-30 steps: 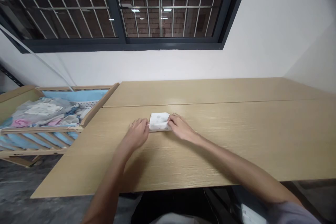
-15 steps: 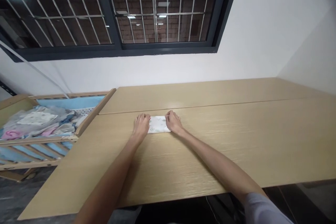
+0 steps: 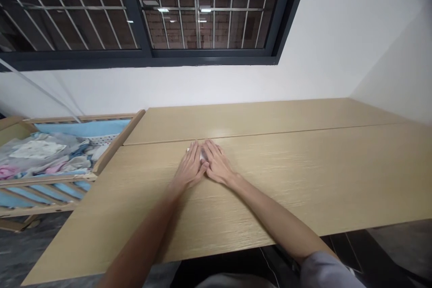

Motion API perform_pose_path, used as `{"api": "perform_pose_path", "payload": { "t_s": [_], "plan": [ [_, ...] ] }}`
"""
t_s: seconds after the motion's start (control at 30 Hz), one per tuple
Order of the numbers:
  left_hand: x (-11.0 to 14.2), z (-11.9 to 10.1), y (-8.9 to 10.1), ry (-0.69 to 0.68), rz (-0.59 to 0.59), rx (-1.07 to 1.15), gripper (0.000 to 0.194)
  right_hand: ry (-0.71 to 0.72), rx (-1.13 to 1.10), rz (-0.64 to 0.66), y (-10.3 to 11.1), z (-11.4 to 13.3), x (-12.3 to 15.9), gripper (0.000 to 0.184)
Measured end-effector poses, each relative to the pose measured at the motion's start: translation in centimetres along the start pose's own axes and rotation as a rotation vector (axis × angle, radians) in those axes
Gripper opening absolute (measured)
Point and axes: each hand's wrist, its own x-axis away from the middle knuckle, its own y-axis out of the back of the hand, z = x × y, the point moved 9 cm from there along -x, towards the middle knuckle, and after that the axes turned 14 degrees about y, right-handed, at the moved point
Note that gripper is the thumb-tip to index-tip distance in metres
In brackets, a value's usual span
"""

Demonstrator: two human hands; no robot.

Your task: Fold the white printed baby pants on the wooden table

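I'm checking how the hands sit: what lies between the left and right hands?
In the head view, a folded white item lies between the left hand and right hand, mostly hidden by them.

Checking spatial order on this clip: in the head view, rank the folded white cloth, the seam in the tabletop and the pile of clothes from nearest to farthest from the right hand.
From the right hand:
1. Folded white cloth: at the hand's left side, mostly hidden.
2. Seam in the tabletop: just ahead of the fingertips.
3. Pile of clothes: far left, in the wooden cot.
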Motion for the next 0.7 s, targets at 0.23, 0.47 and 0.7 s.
{"api": "perform_pose_path", "payload": {
  "t_s": [0.23, 0.47, 0.7],
  "plan": [
    [0.5, 1.1, -3.0, 0.066, 0.092, -0.070, 0.079, 0.001, 0.042, 0.168, -3.6, -0.5, 0.3, 0.067],
    [1.3, 2.4, -3.3, 0.146, 0.018, -0.112, 0.075, -0.091, -0.011, 0.129, -3.2, -1.5, 1.2, 0.069],
    [1.7, 4.3, -3.7, 0.267, 0.075, -0.123, 0.079, -0.184, -0.085, 0.124, -3.1, -2.9, 1.9, 0.077]
  ]
}}
